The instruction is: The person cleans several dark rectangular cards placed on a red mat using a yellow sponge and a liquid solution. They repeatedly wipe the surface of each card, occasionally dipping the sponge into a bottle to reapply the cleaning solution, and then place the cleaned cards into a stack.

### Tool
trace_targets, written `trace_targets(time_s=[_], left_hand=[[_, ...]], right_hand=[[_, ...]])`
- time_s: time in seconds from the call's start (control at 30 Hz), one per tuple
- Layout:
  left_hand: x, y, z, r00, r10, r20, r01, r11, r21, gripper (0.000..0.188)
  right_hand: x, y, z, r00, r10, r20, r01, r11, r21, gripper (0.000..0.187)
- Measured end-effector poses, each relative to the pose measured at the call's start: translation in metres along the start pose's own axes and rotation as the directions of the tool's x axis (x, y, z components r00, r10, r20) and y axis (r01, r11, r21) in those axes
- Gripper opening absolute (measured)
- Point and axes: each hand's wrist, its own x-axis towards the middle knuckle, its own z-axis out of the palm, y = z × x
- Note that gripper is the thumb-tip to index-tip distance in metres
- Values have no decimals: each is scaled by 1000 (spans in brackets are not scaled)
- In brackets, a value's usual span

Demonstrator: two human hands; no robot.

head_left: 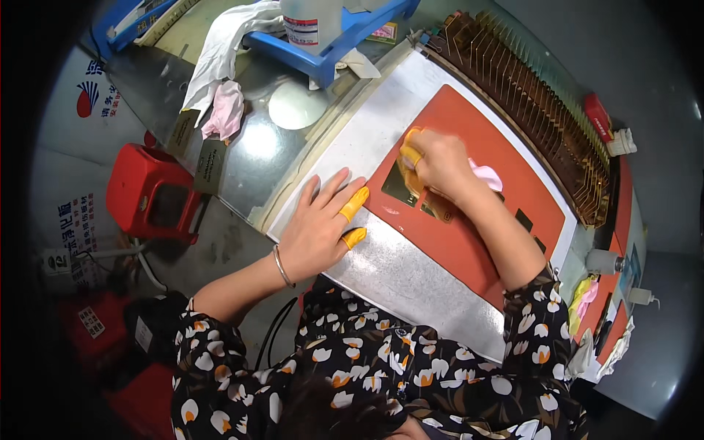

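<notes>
My left hand [314,224] lies flat with its fingers apart at the left edge of an orange-red mat [469,249]. Yellow finger cots cover its thumb and index finger. On the mat, the fingers of my right hand [444,167] are curled in and press down over a dark flat plate [396,187]. Yellow cots show on this hand too; anything inside its grip is hidden. A brass-toned piece [440,208] lies just below that hand. Beside the right wrist is a crumpled pink cloth [486,177], and small dark plates [523,220] lie farther right.
A long rack of upright thin plates [513,95] lines the far right side. At the back, a blue stand [308,62] holds a clear bottle [312,26]. White cloth [220,55] hangs at the far left, above a red stool [147,191]. Small bottles [603,262] stand at right.
</notes>
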Motion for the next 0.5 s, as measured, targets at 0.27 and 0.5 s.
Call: trace_targets(time_s=[0.27,0.5], left_hand=[[0,-2,-2,1000,-6,-2,6,1000,5,52],[-1,1,1,998,11,-54,-10,1000,23,48]], right_hand=[[-2,5,-5,989,-144,38,142,989,41,10],[-37,-15,-8,973,-217,75,216,976,26,11]])
